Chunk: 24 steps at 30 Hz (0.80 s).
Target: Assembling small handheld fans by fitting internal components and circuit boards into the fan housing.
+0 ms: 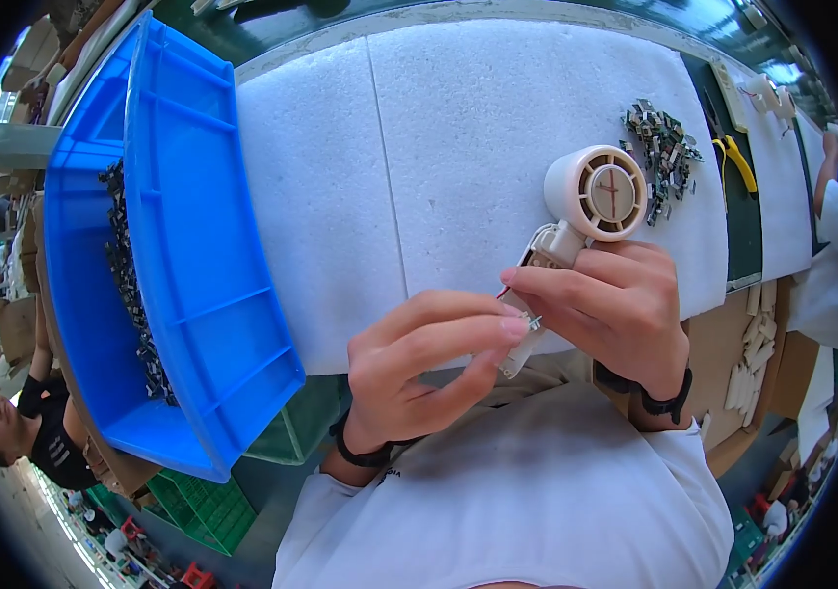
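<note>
A cream handheld fan (596, 193) with a round slotted head points away from me, its handle slanting down toward my lap. Around the handle just below the head, the fingers of my right hand (625, 309) are closed. My left hand (424, 368) is closed in a pinch at the lower handle, on a small green-and-silver part (535, 322) whose kind is too small to make out. A short red wire (503, 293) shows between the two hands. The handle looks open along its side, and my fingers hide much of its inside.
White foam sheets (321, 177) cover the table. Small metallic parts lie in a pile (664, 157) beyond the fan, near yellow-handled pliers (738, 165). A blue bin (208, 245) with more dark parts stands left; a cardboard box (718, 378) with cream pieces is at right. Other people are nearby.
</note>
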Motion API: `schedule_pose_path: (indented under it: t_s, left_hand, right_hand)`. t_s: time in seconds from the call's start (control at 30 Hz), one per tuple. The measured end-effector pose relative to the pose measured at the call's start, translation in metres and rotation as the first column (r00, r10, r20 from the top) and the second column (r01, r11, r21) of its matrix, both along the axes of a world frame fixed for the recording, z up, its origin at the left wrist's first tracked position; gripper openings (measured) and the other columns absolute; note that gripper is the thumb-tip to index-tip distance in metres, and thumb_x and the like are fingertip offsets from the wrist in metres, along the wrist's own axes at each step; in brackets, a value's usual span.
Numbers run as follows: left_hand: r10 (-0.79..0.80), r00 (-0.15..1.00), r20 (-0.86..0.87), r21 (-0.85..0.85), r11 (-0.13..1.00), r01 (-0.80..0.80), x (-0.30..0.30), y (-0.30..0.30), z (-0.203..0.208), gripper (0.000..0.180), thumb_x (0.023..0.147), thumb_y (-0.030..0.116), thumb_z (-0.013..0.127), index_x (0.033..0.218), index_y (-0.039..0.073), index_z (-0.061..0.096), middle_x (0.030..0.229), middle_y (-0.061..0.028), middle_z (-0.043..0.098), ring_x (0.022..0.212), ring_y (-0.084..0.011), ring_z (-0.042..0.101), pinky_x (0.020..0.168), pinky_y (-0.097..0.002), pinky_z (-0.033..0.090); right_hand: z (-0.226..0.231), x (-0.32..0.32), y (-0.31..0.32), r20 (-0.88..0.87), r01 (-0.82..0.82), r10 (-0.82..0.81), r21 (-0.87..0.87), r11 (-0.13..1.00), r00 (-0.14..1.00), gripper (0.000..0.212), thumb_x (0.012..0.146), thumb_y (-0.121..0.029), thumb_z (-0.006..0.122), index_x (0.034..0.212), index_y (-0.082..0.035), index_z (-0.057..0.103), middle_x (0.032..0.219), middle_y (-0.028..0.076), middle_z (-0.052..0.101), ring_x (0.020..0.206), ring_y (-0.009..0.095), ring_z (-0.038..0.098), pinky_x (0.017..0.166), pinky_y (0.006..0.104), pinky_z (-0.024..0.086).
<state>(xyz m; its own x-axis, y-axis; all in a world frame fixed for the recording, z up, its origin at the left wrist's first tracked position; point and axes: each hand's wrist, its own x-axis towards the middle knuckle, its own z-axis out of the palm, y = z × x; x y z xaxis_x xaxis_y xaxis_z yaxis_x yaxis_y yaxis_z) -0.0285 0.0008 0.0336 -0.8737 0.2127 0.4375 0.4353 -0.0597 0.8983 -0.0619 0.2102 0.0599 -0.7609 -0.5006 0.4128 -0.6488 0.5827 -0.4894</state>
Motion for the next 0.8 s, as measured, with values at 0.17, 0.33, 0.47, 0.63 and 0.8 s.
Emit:
schedule_pose_path:
  t_s: [0.17, 0.33, 0.47, 0.63, 0.8]
  left_hand:
    - [0.03, 0.999, 0.041, -0.008, 1.0, -0.03, -0.001, -0.001, 0.002, 0.026, 0.073, -0.015, 0.067, 0.096, -0.002, 0.069, 0.099, -0.0211, 0.068, 0.078, -0.0236, 0.072, 0.069, -0.0297, 0.058]
    - [-0.009, 0.999, -0.043, -0.061, 0.998, 0.007, -0.002, -0.005, 0.004, 0.028, 0.07, -0.015, 0.067, 0.095, -0.001, 0.07, 0.092, -0.0185, 0.07, 0.076, -0.0219, 0.072, 0.066, -0.0285, 0.058]
    - [-0.05, 0.998, -0.027, -0.068, 0.997, 0.048, -0.001, -0.004, 0.004, 0.03, 0.068, -0.015, 0.068, 0.095, 0.0, 0.071, 0.091, -0.0177, 0.071, 0.075, -0.0208, 0.071, 0.064, -0.0279, 0.057]
    - [-0.172, 0.985, -0.004, -0.082, 0.982, 0.171, -0.005, -0.004, 0.005, 0.032, 0.067, -0.015, 0.069, 0.096, -0.001, 0.071, 0.092, -0.0177, 0.071, 0.073, -0.0208, 0.07, 0.063, -0.0281, 0.056]
    - [-0.155, 0.987, 0.049, -0.063, 0.985, 0.158, -0.006, -0.007, 0.007, 0.03, 0.07, -0.015, 0.067, 0.096, -0.002, 0.069, 0.094, -0.0198, 0.071, 0.08, -0.0225, 0.071, 0.067, -0.0293, 0.057]
  right_hand:
    - [-0.004, -0.002, 0.0, -0.011, -0.012, 0.012, -0.073, 0.997, 1.0, 0.036, 0.061, -0.01, 0.083, 0.096, -0.016, 0.077, 0.058, -0.002, 0.052, 0.052, 0.015, 0.054, 0.05, 0.028, 0.043]
    - [-0.002, -0.003, 0.001, 0.03, -0.034, 0.037, -0.105, 0.994, 0.999, 0.032, 0.063, -0.007, 0.082, 0.093, -0.015, 0.076, 0.057, -0.002, 0.052, 0.051, 0.014, 0.055, 0.05, 0.0265, 0.042]
    - [-0.009, 0.002, -0.004, 0.073, 0.039, -0.026, -0.183, 0.982, 0.997, 0.027, 0.067, -0.004, 0.081, 0.092, -0.013, 0.076, 0.058, -0.002, 0.056, 0.049, 0.011, 0.053, 0.048, 0.0254, 0.041]
    - [-0.009, 0.007, -0.014, 0.19, 0.195, -0.144, -0.281, 0.94, 0.971, 0.022, 0.072, -0.004, 0.08, 0.092, -0.011, 0.076, 0.062, -0.002, 0.061, 0.045, 0.008, 0.048, 0.045, 0.0248, 0.037]
    - [-0.004, 0.006, -0.019, 0.162, 0.235, -0.204, -0.202, 0.951, 0.965, 0.022, 0.072, -0.004, 0.081, 0.092, -0.01, 0.076, 0.061, -0.002, 0.062, 0.044, 0.009, 0.045, 0.044, 0.0247, 0.033]
